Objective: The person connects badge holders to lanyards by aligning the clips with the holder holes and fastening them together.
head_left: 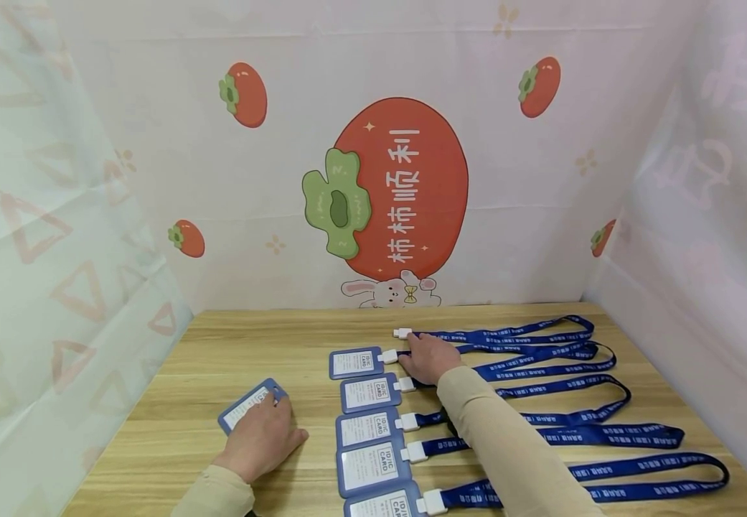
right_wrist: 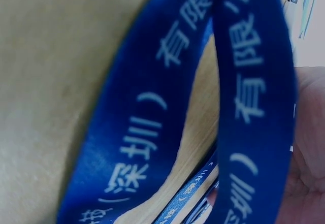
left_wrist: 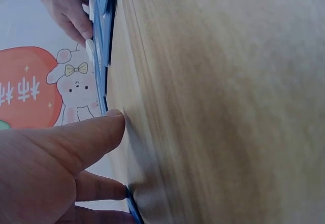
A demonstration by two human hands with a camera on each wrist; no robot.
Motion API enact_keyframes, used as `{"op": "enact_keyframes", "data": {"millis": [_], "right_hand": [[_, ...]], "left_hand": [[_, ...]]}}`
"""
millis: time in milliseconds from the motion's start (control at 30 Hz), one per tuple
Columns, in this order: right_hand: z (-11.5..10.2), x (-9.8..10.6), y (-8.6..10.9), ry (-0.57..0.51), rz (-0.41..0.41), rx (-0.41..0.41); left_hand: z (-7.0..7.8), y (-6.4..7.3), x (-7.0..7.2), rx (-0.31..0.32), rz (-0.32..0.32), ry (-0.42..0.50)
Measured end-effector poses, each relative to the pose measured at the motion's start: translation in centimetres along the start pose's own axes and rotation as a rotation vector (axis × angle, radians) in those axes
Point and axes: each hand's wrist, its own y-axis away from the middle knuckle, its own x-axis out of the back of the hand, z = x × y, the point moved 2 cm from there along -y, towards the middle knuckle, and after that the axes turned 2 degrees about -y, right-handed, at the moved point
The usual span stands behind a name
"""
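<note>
At the left, my left hand (head_left: 263, 438) rests over the lower right part of a blue-framed ID card holder (head_left: 234, 415) with no lanyard on it. In the left wrist view its thumb (left_wrist: 96, 135) is straight and apart from the holder, and two fingertips meet the holder's edge (left_wrist: 133, 206). My right hand (head_left: 434, 357) lies over the straps at the far end of the lanyard row. Its index fingertip touches the farthest blue lanyard (head_left: 509, 333) just behind the white clip (head_left: 402, 333), while its thumb is spread toward the clip (head_left: 389, 356) below.
Several card holders (head_left: 369, 393) form a column down the middle, each clipped to a blue lanyard looping right. The nearer ones overlap or abut. Printed cloth walls (head_left: 270, 165) enclose the wooden table (head_left: 218, 337) at back and sides. Straps (right_wrist: 254, 107) pass close before the right wrist camera.
</note>
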Motion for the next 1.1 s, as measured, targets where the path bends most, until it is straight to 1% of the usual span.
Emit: {"op": "enact_keyframes", "data": {"millis": [367,667,1100], "right_hand": [[-0.02,-0.04,0.01,0.009,-0.001,-0.004],[0.01,0.06,-0.04,0.018,-0.005,-0.005],[-0.05,0.01,-0.01,0.02,0.0,-0.006]], "left_hand": [[0.07,-0.02,-0.06,-0.008,0.015,-0.015],[0.08,-0.15,-0.11,-0.005,-0.005,-0.015],[0.16,-0.24,-0.24,-0.001,-0.016,-0.014]]}}
